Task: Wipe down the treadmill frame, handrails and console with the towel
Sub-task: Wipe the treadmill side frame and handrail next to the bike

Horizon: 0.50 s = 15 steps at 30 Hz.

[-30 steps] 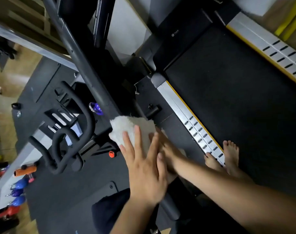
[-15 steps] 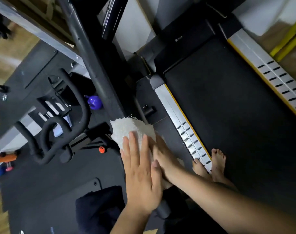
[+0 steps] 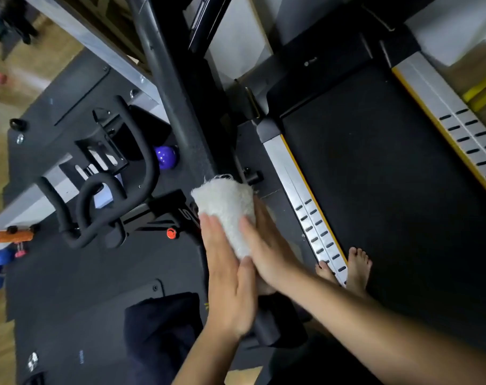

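My left hand (image 3: 230, 276) lies flat on the white towel (image 3: 225, 209), its grip apart with the fingers straight and pressing the cloth down from the seven o'clock side. My right hand (image 3: 266, 251) comes in from four o'clock and rests against the towel's other side. Its grip is also apart, with the fingers stretched along the cloth rather than curled round it, and my two thumbs are almost touching. The towel is draped over the dark handrail (image 3: 178, 115), which runs from twelve o'clock down past my wrists to its end cap near six. It covers the stretch of rail just left of the middle of the view. Toward three o'clock from the towel lie the silver slotted side rail (image 3: 289, 173) and the black treadmill belt (image 3: 389, 190). My bare feet (image 3: 358, 270) stand at about four o'clock, one on the belt and one at the rail's edge. At nine o'clock the looped black handlebar (image 3: 111, 190) of another machine stands over the dark floor mat (image 3: 78, 276), with a purple ball (image 3: 165, 157) at ten.
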Tool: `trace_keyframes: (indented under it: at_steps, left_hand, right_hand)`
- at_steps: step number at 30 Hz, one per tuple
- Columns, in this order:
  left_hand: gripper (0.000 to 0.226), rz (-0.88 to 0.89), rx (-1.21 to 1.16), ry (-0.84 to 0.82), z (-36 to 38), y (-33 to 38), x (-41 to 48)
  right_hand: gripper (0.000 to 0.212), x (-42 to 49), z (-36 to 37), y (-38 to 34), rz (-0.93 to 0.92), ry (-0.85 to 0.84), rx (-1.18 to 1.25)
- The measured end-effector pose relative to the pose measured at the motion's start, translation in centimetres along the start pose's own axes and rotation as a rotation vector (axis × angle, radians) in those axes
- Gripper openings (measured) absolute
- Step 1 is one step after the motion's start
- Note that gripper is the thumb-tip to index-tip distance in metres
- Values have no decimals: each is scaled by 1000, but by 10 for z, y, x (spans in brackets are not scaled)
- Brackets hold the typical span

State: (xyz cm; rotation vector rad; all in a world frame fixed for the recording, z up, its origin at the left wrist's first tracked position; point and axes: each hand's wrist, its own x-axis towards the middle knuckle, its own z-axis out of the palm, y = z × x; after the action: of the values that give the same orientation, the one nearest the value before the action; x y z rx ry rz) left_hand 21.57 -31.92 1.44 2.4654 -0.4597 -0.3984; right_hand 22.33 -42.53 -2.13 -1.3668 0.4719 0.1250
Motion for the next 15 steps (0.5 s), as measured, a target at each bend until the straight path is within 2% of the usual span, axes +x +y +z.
trace_keyframes:
  at_steps: [2, 4, 9, 15]
  left_hand:
    - [75, -70, -113, -51, -4, -6, -8]
    - [77, -78, -100, -71, -9, -11, 2]
    - [74, -164, -191, -74, -14, -3, 25]
    - [70, -162, -334, -78, -2, -16, -14]
  right_hand:
    - [62, -9, 2, -2, -95, 31, -95]
    - [63, 2, 2, -2, -120, 46, -108]
    - [75, 26, 1, -12, -46, 13, -92]
    - [65, -25, 1, 2, -15, 14, -130]
